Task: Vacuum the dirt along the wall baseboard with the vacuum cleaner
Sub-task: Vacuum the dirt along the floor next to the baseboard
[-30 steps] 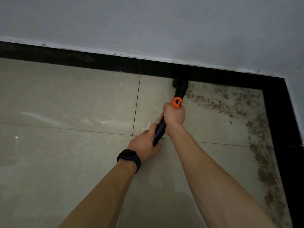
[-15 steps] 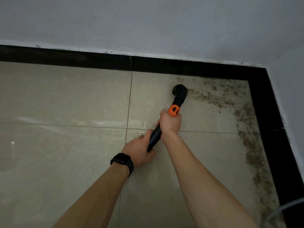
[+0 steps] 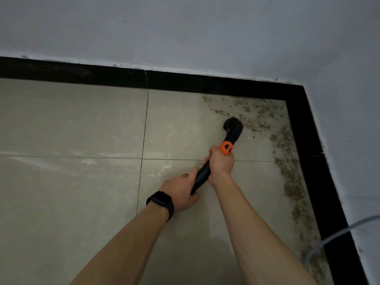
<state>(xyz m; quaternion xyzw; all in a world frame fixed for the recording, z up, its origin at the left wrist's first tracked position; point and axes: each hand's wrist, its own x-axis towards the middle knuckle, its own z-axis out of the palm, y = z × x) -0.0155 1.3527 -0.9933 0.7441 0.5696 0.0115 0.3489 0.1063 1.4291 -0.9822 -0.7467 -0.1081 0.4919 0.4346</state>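
**Both hands clasp the wand**

Two bare forearms reach up from the bottom edge toward the centre of the frame. The right hand (image 3: 221, 161), higher up, wraps its fingers round the vacuum wand (image 3: 202, 175). The left hand (image 3: 181, 190), just below and to the left, grips the wand's lower end.

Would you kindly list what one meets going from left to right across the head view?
Watch → left hand → right hand → cable. The vacuum and the dirt overlap these, so they are left out.
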